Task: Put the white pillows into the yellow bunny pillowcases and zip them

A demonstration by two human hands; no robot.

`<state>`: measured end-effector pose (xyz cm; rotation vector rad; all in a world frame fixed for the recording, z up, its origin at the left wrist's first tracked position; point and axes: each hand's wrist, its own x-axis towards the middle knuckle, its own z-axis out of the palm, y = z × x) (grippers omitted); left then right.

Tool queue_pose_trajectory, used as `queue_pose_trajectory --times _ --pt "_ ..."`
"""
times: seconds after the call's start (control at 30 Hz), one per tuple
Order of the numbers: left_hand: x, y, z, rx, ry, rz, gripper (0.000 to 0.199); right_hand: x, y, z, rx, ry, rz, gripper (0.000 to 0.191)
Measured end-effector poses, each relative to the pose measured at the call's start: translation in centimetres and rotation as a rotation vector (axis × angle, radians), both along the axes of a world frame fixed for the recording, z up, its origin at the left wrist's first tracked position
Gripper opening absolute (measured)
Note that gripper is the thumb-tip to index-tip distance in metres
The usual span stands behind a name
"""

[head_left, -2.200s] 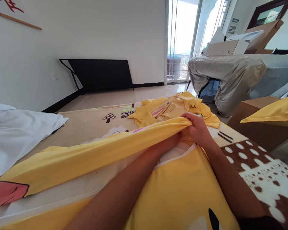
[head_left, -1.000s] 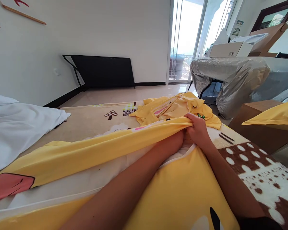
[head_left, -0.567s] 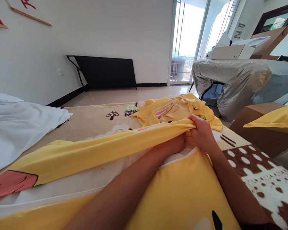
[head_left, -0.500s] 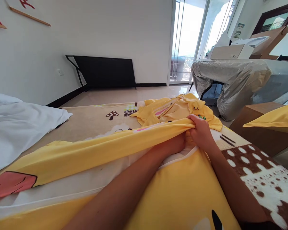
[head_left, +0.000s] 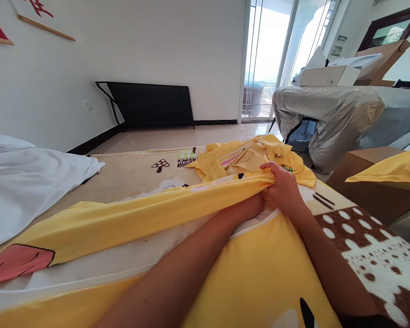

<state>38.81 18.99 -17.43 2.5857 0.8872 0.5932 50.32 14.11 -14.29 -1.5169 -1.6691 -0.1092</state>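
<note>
A large yellow fabric cover (head_left: 259, 259) with white edging and printed shapes lies spread across the bed, its opening parted. Inside the opening, at the corner, is my left hand (head_left: 254, 205); its fingers are hidden by the cloth. My right hand (head_left: 283, 184) is closed on the upper layer of the yellow cover, beside the left hand. That layer stretches in a long fold to a pink patch (head_left: 22, 263) at the lower left. White fabric (head_left: 123, 250) shows between the layers. Just beyond my hands lies a crumpled yellow garment (head_left: 253, 157).
White cloth (head_left: 34, 182) lies at the left. Under everything is a patterned brown and cream blanket (head_left: 369, 246). A cardboard box (head_left: 358, 175) and yellow fabric (head_left: 392, 168) are at the right. Farther back are a plastic-covered table (head_left: 331, 109) and a black folded frame (head_left: 153, 105).
My right hand has shifted slightly left and gathered the cover's edge a little, and a black printed mark shows more there. The left hand has hardly moved.
</note>
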Motion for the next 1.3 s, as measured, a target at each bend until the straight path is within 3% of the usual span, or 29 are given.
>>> queue_pose_trajectory --times 0.07,0.2,0.5,0.73,0.93,1.3 --pt "-0.2 -0.4 0.7 0.004 -0.013 -0.016 0.042 0.0 0.1 -0.3 0.037 -0.039 -0.061 0.051" --pt "-0.4 -0.7 1.3 0.009 -0.011 0.0 0.039 0.0 0.3 -0.5 0.07 -0.106 -0.071 0.031" --pt "-0.7 -0.8 1.3 0.035 0.029 0.032 0.045 -0.2 0.8 -0.7 0.136 0.03 0.088 0.038" --pt "-0.9 -0.4 1.0 0.058 -0.039 -0.032 0.037 0.3 0.9 -0.8 0.121 0.116 0.08 0.039" --pt "-1.8 -0.2 0.8 0.087 -0.141 -0.063 0.04 0.7 1.1 -0.8 0.127 0.069 0.035 0.041" --pt "-1.5 2.3 -1.0 -0.111 -0.024 0.033 0.033 0.7 1.5 -1.1 0.096 0.098 0.04 0.04"
